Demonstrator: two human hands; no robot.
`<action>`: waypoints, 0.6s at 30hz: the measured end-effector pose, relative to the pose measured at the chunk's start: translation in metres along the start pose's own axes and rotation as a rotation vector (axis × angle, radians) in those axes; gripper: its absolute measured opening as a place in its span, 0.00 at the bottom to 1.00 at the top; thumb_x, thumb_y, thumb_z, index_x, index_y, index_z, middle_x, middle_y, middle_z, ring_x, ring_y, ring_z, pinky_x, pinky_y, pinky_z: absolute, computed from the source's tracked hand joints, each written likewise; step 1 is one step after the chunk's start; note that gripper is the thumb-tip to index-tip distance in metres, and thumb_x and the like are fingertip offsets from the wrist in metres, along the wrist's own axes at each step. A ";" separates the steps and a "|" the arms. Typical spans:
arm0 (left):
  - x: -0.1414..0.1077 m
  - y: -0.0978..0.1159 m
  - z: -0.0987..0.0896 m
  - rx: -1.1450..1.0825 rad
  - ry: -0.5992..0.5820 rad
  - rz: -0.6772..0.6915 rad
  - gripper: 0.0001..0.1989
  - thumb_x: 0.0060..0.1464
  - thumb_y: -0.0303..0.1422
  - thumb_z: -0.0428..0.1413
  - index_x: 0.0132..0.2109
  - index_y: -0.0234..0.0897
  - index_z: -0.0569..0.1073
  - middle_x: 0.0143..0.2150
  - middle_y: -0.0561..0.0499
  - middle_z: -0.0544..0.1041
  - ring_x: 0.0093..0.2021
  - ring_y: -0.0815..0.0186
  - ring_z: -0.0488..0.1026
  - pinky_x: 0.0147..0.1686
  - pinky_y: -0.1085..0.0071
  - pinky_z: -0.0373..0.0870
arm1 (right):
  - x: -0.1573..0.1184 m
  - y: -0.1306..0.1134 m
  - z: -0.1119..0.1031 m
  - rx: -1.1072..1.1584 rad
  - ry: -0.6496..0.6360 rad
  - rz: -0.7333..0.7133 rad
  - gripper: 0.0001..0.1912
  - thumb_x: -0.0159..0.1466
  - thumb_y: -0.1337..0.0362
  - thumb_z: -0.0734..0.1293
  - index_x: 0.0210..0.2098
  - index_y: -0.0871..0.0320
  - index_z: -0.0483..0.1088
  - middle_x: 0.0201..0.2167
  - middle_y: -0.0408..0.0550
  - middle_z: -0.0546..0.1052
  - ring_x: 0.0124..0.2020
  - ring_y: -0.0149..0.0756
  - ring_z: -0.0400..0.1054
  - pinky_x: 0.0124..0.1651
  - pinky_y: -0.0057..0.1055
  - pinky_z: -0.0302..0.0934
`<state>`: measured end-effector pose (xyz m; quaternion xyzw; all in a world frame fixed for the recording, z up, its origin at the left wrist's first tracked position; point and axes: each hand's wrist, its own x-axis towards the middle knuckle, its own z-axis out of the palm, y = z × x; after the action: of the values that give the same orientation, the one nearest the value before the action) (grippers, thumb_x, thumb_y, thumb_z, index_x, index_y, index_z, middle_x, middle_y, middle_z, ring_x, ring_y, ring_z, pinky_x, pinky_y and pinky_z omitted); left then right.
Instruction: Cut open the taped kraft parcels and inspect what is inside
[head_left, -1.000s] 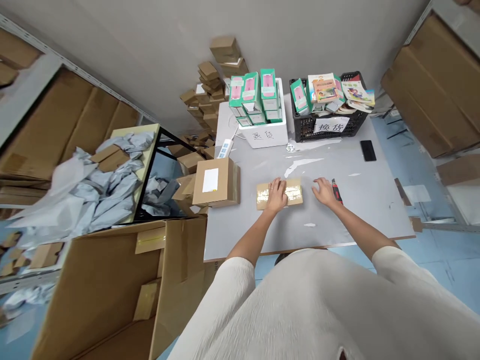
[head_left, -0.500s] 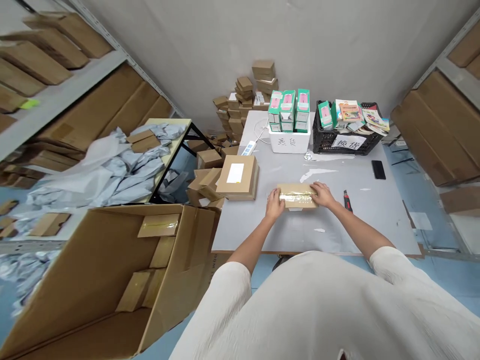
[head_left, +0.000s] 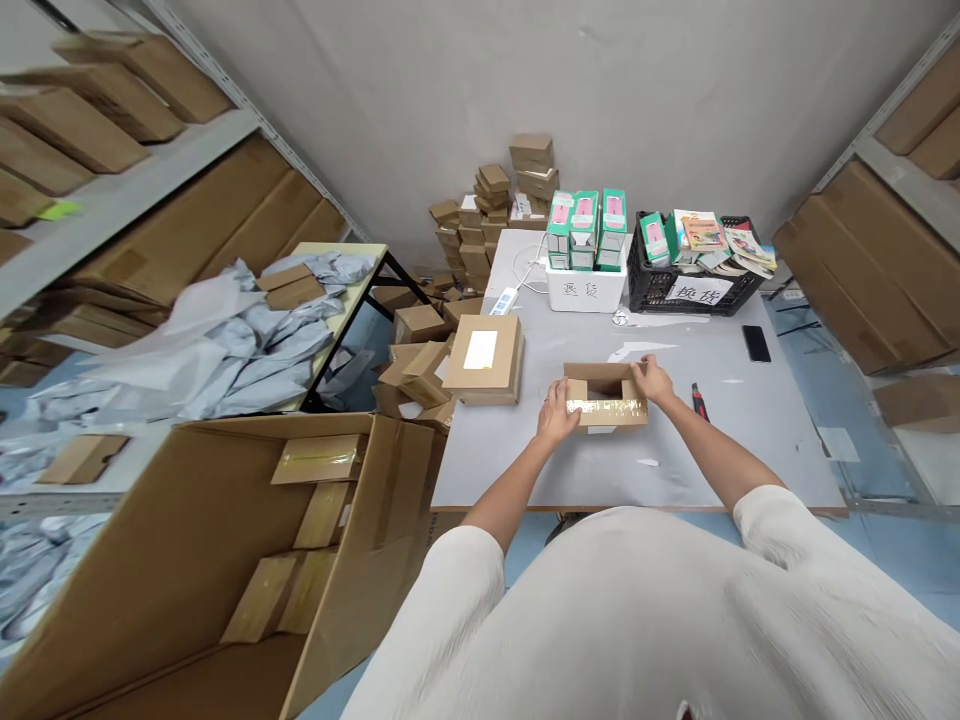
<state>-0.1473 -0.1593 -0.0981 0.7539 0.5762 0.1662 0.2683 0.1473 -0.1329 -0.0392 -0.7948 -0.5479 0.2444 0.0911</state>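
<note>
A small cardboard box (head_left: 609, 412) lies on the grey table before me, its top flaps parted and shiny tape along the near flap. Through the gap its inside looks dark; I cannot make out any contents. My left hand (head_left: 556, 412) grips the box's left end, thumb over the near flap. At the far right corner, my right hand (head_left: 652, 380) holds the flap edge between bent fingers. A red and black box cutter (head_left: 699, 402) rests on the table to the right of that hand. A larger closed carton (head_left: 484, 360) with a white label stands to the left.
At the table's back stand a white bin (head_left: 586, 290) of green boxes and a black crate (head_left: 694, 292) of booklets. A phone (head_left: 756, 344) lies at the right. Beside the table on the left is a big open carton (head_left: 401, 480) with several boxes inside.
The small box's taped top has come open, its flaps lifted apart by both hands. The box cutter and the larger carton have stayed in place on the table.
</note>
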 end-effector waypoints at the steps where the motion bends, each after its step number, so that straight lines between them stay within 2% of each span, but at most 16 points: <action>1: 0.002 0.000 -0.003 0.027 -0.024 0.018 0.44 0.64 0.39 0.59 0.81 0.37 0.53 0.80 0.31 0.58 0.69 0.41 0.73 0.65 0.47 0.73 | 0.003 -0.002 0.001 0.007 0.026 0.038 0.30 0.78 0.46 0.55 0.70 0.59 0.59 0.56 0.65 0.81 0.55 0.59 0.75 0.55 0.46 0.67; 3: 0.006 0.001 -0.008 0.080 -0.060 0.066 0.42 0.64 0.38 0.58 0.80 0.39 0.56 0.82 0.32 0.56 0.72 0.39 0.69 0.68 0.44 0.70 | 0.006 -0.004 0.004 0.009 0.085 0.060 0.29 0.78 0.48 0.58 0.70 0.59 0.57 0.59 0.65 0.78 0.55 0.58 0.74 0.54 0.46 0.67; 5: 0.011 0.004 -0.012 0.135 -0.095 0.139 0.41 0.63 0.35 0.57 0.80 0.40 0.57 0.84 0.35 0.53 0.78 0.39 0.60 0.73 0.41 0.62 | 0.006 -0.002 0.008 -0.016 0.146 0.023 0.26 0.77 0.52 0.59 0.68 0.58 0.59 0.61 0.65 0.74 0.55 0.57 0.72 0.54 0.46 0.66; 7: 0.017 0.006 -0.014 0.175 -0.144 0.208 0.42 0.62 0.32 0.56 0.80 0.42 0.58 0.85 0.38 0.50 0.83 0.42 0.51 0.77 0.39 0.53 | 0.004 0.001 0.011 -0.080 0.178 -0.068 0.22 0.75 0.57 0.60 0.65 0.57 0.64 0.64 0.65 0.71 0.58 0.57 0.69 0.57 0.46 0.65; 9: 0.022 0.009 -0.015 0.190 -0.196 0.238 0.43 0.60 0.30 0.55 0.81 0.43 0.57 0.85 0.39 0.50 0.84 0.44 0.47 0.78 0.37 0.48 | 0.002 0.005 0.011 -0.153 0.168 -0.179 0.22 0.73 0.63 0.61 0.64 0.57 0.68 0.67 0.65 0.68 0.62 0.58 0.64 0.62 0.49 0.62; 12: 0.027 0.012 -0.015 0.183 -0.239 0.237 0.44 0.59 0.28 0.54 0.82 0.42 0.56 0.85 0.39 0.53 0.84 0.46 0.47 0.78 0.35 0.47 | -0.002 0.015 0.010 -0.216 0.130 -0.289 0.29 0.68 0.67 0.63 0.69 0.54 0.69 0.76 0.62 0.62 0.66 0.62 0.59 0.67 0.56 0.57; 15: 0.028 0.012 -0.013 0.172 -0.253 0.234 0.44 0.58 0.28 0.54 0.80 0.42 0.57 0.84 0.38 0.55 0.84 0.47 0.48 0.78 0.35 0.47 | -0.002 0.026 0.009 -0.234 0.062 -0.360 0.33 0.67 0.68 0.63 0.71 0.51 0.70 0.78 0.56 0.64 0.69 0.62 0.58 0.68 0.59 0.55; 18: 0.027 0.010 -0.014 0.181 -0.250 0.231 0.36 0.58 0.28 0.55 0.73 0.43 0.68 0.83 0.38 0.56 0.83 0.47 0.50 0.78 0.34 0.48 | 0.000 0.031 0.009 -0.224 -0.043 -0.363 0.30 0.71 0.65 0.59 0.70 0.49 0.73 0.77 0.51 0.67 0.69 0.60 0.62 0.69 0.58 0.57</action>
<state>-0.1398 -0.1328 -0.0828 0.8510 0.4604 0.0485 0.2480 0.1692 -0.1457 -0.0597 -0.6830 -0.7076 0.1785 0.0328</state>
